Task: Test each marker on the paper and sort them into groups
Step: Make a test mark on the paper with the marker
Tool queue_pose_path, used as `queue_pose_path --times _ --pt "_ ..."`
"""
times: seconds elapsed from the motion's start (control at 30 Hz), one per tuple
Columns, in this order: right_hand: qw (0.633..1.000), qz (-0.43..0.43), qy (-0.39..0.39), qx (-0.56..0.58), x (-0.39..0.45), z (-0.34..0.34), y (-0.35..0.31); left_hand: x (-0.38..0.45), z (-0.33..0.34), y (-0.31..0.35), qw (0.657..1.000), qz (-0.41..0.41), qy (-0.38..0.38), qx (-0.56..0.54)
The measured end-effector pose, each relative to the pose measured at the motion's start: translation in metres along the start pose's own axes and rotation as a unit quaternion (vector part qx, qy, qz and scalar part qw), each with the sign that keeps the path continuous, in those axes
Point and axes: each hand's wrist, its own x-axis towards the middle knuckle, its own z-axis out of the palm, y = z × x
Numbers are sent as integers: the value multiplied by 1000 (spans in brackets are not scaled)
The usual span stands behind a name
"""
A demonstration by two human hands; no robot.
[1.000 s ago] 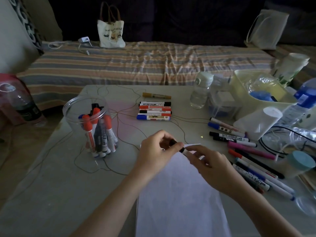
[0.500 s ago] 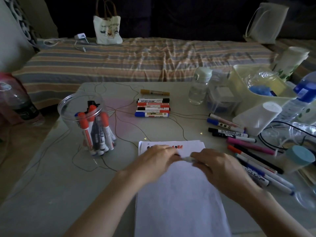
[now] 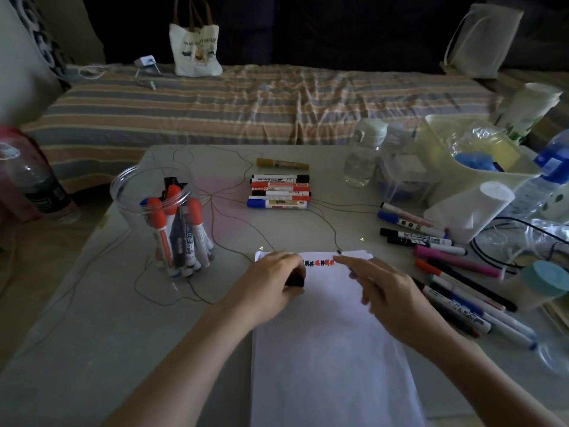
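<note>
Marker in hand: a slim white-barrelled marker (image 3: 344,259) with a dark tip, held slanted over the top edge of the white sheet of paper (image 3: 332,349), its tip near the end of a row of red and black test scribbles (image 3: 318,262).
Right hand: the right hand (image 3: 391,298) pinches the barrel between thumb and fingers; motion blur hides exactly how the fingers sit.
Left hand: the left hand (image 3: 271,283) lies on the paper's top left corner, its fingers curled round a small black cap (image 3: 295,282).
Handling, as a judgement: the marker looks light, stiff and smooth, so a mid-barrel pinch close to the tip should steer it best; the cap is small and could slip if loosely held.
Paper: thin and limp, likely to slide or wrinkle unless pressed flat.
Sorted groups: a neat row of thick markers (image 3: 279,192) lies at the far middle of the grey table (image 3: 92,334); loose thin pens (image 3: 455,272) lie to the right of the paper.
Untested supply: probably the clear plastic jar of upright orange-capped markers (image 3: 172,223), to the left.
</note>
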Motion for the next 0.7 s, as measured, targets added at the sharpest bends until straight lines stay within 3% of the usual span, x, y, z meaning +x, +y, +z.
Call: queue_pose_path --times 0.07,0.1,0.17,0.2,0.23,0.27,0.33,0.43,0.53,0.7 --pt "991 42 25 122 6 -5 -9 2 4 0 1000 2 3 8" --pt "966 84 38 241 8 -9 -15 4 5 -1 1000 -1 10 15" --pt "841 194 69 501 14 -18 -22 6 8 0 999 -8 11 45" --pt "778 228 82 579 15 -23 -22 7 10 1 998 -9 5 62" --pt "745 248 87 613 15 -27 -22 7 11 4 997 -6 -4 75" --pt "735 257 81 622 15 -29 -23 7 13 6 997 -1 -15 82" --pt "745 273 67 605 12 -25 -21 5 17 10 994 19 -52 93" --pt "825 296 68 476 9 -13 -15 4 24 9 985 30 -116 124" --pt "883 293 95 354 16 -6 -6 6 31 2 984 30 -118 130" --pt "929 258 93 248 41 -2 8 11 35 -3 984 37 -115 134"
